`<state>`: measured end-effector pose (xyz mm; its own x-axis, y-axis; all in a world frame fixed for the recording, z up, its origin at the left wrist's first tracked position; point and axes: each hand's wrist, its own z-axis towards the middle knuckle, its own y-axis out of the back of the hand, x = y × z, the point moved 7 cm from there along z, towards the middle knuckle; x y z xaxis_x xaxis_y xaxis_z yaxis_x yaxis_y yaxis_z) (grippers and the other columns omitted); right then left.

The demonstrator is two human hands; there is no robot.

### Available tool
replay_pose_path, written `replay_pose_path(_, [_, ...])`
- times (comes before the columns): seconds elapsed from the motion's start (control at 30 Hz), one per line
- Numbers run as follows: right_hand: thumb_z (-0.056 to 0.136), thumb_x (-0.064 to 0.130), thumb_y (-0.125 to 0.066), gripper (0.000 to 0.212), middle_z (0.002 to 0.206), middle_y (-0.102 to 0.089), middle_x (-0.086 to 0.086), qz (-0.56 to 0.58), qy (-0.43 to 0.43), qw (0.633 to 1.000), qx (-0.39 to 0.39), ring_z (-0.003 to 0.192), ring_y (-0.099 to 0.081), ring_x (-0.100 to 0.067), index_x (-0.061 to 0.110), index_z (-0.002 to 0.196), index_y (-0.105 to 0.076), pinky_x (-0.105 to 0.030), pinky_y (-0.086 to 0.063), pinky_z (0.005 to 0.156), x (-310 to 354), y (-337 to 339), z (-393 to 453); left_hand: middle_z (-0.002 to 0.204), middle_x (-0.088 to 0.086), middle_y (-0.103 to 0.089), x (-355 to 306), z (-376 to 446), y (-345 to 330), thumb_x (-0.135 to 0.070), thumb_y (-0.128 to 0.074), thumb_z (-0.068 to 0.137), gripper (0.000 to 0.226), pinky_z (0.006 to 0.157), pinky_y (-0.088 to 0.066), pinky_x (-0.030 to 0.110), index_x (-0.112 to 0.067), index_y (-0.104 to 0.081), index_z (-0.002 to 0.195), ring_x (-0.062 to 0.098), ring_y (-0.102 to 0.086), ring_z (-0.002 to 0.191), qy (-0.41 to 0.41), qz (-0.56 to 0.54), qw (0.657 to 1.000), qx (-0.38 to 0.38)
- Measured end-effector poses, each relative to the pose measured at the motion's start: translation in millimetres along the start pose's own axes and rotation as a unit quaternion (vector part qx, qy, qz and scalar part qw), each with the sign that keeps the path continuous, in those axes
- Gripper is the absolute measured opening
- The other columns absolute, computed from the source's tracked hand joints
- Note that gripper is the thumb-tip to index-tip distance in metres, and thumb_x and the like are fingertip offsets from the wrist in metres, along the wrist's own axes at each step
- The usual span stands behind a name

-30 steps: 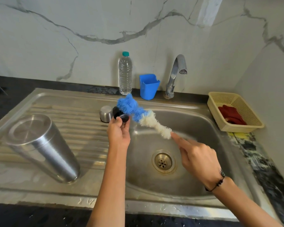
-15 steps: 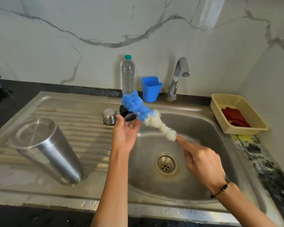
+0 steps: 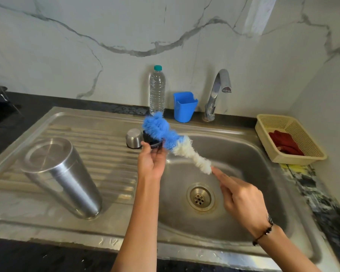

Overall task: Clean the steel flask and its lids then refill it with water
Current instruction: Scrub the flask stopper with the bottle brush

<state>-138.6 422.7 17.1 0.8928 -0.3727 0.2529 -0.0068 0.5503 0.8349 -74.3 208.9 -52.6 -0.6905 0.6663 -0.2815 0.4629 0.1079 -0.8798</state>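
Scrubbing over the sink's left rim, the left hand pinches a black lid as before; the right hand grips the brush, bristles still on the lid. The flask stays inverted on the drainboard, a steel cap behind.

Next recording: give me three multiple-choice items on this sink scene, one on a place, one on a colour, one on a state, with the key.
1. Where is the steel flask?
A. in the basin
B. upside down on the drainboard
C. in the basket

2. The brush tip colour?
A. blue
B. red
C. green

3. What does the left hand hold?
A. nothing
B. the plastic bottle
C. a black lid

Key: B, its flat base faces up on the ribbed drainboard; A, blue bristles above white; C, fingers pinch the lid while the right hand works the brush.
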Motion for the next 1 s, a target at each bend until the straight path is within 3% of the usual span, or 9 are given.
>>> replay_pose_path(0.1, [0.080,0.017,-0.037,0.047,0.062,-0.063,0.002,0.016,-0.009,1.000,-0.018,0.045,-0.056,-0.024,0.022,0.121,-0.060,-0.029,-0.042,0.030,-4,-1,0,0.105,0.019,-0.062,0,-1,-4,-0.024,-0.042,0.101,0.033,0.090,-0.048,0.040,-0.002,-0.049,0.124,0.027,-0.063,0.094,0.001,-0.019,1.000,0.002])
replay_pose_path(0.27, [0.080,0.017,-0.036,0.048,0.059,-0.057,0.005,0.018,-0.001,1.000,-0.013,0.043,-0.052,-0.021,0.030,0.125,-0.048,-0.028,-0.040,0.031,3,-2,0,0.106,0.016,-0.063,-6,2,-10,-0.038,-0.038,0.100,0.037,0.095,-0.049,0.039,-0.007,-0.057,0.112,0.025,-0.061,0.098,0.007,0.080,0.996,0.042])
replay_pose_path(0.37, [0.080,0.016,-0.036,0.049,0.059,-0.055,0.006,0.012,0.009,1.000,-0.007,0.042,-0.051,-0.021,0.030,0.126,-0.047,-0.026,-0.039,0.031,5,-4,-3,0.103,0.011,-0.067,-9,-2,-14,-0.034,-0.041,0.100,0.031,0.085,-0.053,0.038,-0.010,-0.060,0.107,0.022,-0.064,0.097,0.006,0.095,0.994,0.054])
replay_pose_path(0.47, [0.081,0.017,-0.036,0.048,0.060,-0.056,0.006,0.011,0.008,1.000,-0.001,0.042,-0.052,-0.020,0.030,0.126,-0.048,-0.029,-0.040,0.030,4,-9,-4,0.104,0.010,-0.067,-8,-5,-13,-0.031,-0.042,0.101,0.029,0.094,-0.049,0.042,-0.009,-0.060,0.107,0.023,-0.063,0.099,0.007,0.075,0.996,0.045])
replay_pose_path(0.6, [0.082,0.017,-0.035,0.046,0.058,-0.057,0.002,0.017,-0.013,1.000,-0.016,0.039,-0.051,-0.021,0.027,0.125,-0.049,-0.025,-0.038,0.031,-10,-6,-4,0.089,0.017,-0.073,-7,-6,-15,-0.036,-0.038,0.101,0.040,0.090,-0.051,0.041,-0.002,-0.057,0.107,0.029,-0.064,0.095,0.021,0.025,0.998,0.051])
replay_pose_path(0.77, [0.080,0.016,-0.037,0.049,0.057,-0.052,0.005,0.008,0.023,1.000,-0.003,0.038,-0.047,-0.020,0.028,0.126,-0.048,-0.028,-0.038,0.028,-3,-4,-7,0.095,0.010,-0.071,-3,-5,-17,-0.024,-0.042,0.102,0.025,0.081,-0.055,0.042,-0.011,-0.063,0.108,0.024,-0.070,0.085,0.017,0.080,0.994,0.075])
replay_pose_path(0.9, [0.081,0.016,-0.037,0.048,0.060,-0.059,0.002,0.036,-0.021,0.999,-0.016,0.041,-0.051,-0.018,0.025,0.126,-0.051,-0.025,-0.039,0.031,-16,-10,-6,0.097,0.018,-0.072,2,-12,-20,-0.030,-0.036,0.103,0.037,0.086,-0.051,0.041,-0.002,-0.057,0.115,0.030,-0.066,0.094,0.036,0.030,0.995,0.090])
replay_pose_path(1.0, [0.082,0.019,-0.037,0.048,0.061,-0.061,0.002,0.054,-0.033,0.998,-0.016,0.042,-0.053,-0.019,0.029,0.127,-0.048,-0.026,-0.041,0.032,-17,-11,-10,0.095,0.019,-0.072,0,-12,-19,-0.024,-0.034,0.104,0.034,0.087,-0.050,0.040,-0.001,-0.058,0.109,0.031,-0.064,0.092,0.037,0.027,0.995,0.089])
